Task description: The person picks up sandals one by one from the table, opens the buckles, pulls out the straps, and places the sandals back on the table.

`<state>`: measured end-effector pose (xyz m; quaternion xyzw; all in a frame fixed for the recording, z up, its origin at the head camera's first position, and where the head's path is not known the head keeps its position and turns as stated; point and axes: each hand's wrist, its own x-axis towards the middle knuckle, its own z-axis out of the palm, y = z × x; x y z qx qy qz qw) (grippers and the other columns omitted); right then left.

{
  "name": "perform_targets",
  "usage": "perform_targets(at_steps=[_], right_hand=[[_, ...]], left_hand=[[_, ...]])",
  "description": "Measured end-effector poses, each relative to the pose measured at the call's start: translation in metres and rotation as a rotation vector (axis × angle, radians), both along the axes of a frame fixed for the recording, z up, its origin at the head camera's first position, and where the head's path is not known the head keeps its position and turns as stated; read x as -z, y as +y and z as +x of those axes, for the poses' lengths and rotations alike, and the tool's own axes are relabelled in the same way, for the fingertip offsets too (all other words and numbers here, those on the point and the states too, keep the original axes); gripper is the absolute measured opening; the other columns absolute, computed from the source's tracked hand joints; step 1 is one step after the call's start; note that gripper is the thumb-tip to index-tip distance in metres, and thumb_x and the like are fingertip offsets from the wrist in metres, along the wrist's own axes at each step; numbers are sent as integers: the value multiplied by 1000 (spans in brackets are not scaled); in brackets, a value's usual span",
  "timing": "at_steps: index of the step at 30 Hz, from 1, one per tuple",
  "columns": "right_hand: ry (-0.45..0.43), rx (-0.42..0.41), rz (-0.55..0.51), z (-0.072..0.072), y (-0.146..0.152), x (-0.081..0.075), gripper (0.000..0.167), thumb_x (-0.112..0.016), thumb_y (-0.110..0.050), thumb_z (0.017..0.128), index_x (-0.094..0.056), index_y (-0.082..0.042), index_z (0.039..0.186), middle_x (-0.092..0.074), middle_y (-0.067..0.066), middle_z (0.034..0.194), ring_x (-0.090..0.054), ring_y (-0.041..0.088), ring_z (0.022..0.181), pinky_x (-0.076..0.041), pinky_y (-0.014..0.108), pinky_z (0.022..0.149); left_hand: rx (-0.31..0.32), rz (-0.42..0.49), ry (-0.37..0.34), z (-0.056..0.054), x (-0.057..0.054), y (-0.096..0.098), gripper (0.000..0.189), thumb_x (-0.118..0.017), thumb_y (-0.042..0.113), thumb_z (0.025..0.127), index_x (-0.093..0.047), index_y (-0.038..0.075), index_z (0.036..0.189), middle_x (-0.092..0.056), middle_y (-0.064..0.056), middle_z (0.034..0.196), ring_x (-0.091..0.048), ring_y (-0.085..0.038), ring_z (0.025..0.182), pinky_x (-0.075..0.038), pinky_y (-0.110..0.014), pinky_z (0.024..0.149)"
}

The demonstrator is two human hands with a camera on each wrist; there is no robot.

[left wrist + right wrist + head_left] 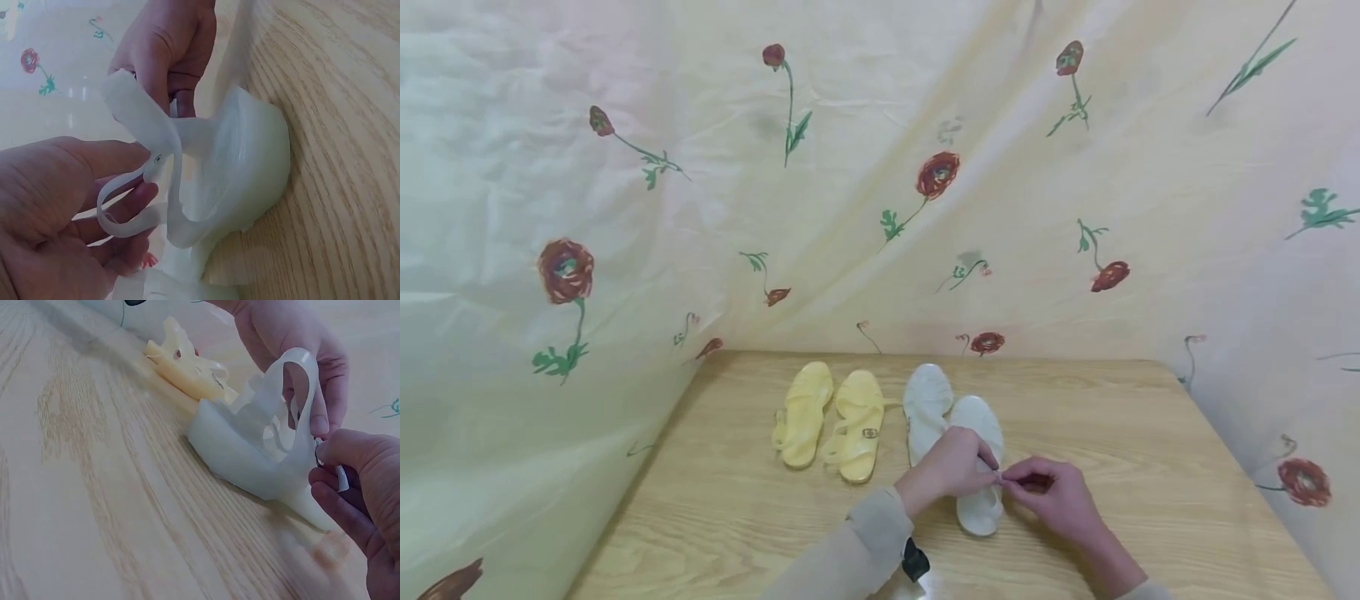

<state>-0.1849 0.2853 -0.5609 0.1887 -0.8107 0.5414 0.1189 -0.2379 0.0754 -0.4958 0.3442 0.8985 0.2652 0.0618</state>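
A white jelly sandal (979, 425) stands upright on the table, its ankle strap (140, 106) looped up above the heel. My left hand (951, 465) reaches across the sandal and pinches the strap close to a small metal buckle (157, 160). From the right side my right hand (1060, 497) pinches the strap at the same spot, thumb against fingers; a short strap end (342, 479) sticks out between them. The fingertips of both hands nearly meet and partly hide the buckle. Beside it on the left lies the other white sandal (928, 392), partly behind my left hand.
A pair of yellow sandals, the left one (806, 412) and the right one (861, 417), lies further left on the wooden table (715, 517). Flower-printed cloth (850, 208) hangs behind the table and along both sides. A black band (915, 560) shows at my left wrist.
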Motion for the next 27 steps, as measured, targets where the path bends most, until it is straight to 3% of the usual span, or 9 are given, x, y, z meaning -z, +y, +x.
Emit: perform_targets(at_steps=[8, 15, 23, 27], right_hand=[[70, 4, -14, 3, -1, 0, 24, -81, 14, 83, -79, -7, 94, -80, 6, 91, -75, 2, 85, -64, 21, 72], [117, 23, -2, 4, -2, -1, 25, -82, 15, 82, -80, -7, 95, -81, 10, 92, -76, 5, 86, -62, 17, 75], [105, -3, 0, 4, -4, -5, 26, -79, 18, 83, -78, -5, 95, -79, 14, 93, -74, 2, 88, -62, 18, 76], [78, -22, 32, 2, -5, -9, 22, -79, 10, 87, -76, -6, 101, -79, 10, 97, -74, 3, 89, -62, 19, 79]], left_hand=[[28, 117, -76, -1, 5, -1, 11, -82, 19, 92, -86, 13, 101, -84, 6, 97, -69, 2, 93, -48, -6, 81], [-8, 161, -57, 3, 8, 3, 11, -82, 19, 94, -86, 12, 101, -84, 4, 98, -72, -2, 98, -50, -7, 82], [-43, 208, -70, 2, 7, -4, 13, -86, 24, 91, -86, 13, 98, -84, 5, 93, -68, 8, 80, -49, -5, 71], [-20, 226, -108, 0, 5, -11, 11, -86, 23, 91, -86, 14, 97, -84, 5, 93, -61, 12, 73, -49, -6, 69]])
